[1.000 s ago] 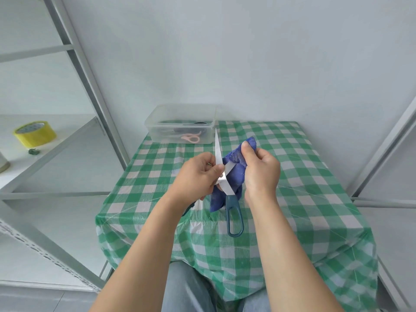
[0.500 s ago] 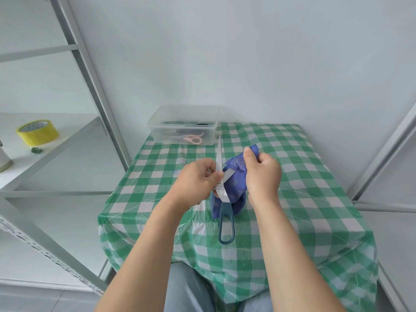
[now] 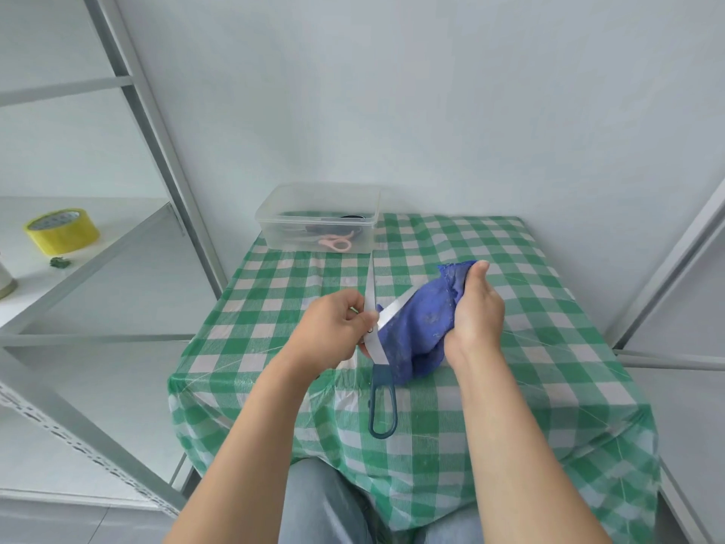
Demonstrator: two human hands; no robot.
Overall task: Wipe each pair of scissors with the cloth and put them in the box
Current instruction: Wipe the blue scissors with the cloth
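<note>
A single wide-angle view, taken from the person's head, faces forward and tilts down over the bench [image 3: 549,347]. Both forearms come in from the bottom edge, and the left hand [image 3: 333,327] with the scissors [image 3: 382,378] and the right hand [image 3: 476,320] with the cloth [image 3: 419,327] sit near the lens at mid-frame. The person's lap [image 3: 321,504] shows directly below. The bench's far edge, the box [image 3: 282,229] and the wall [image 3: 431,111] fill the upper half, a shelf [image 3: 117,229] the left margin, where straight posts lean from lens distortion
</note>
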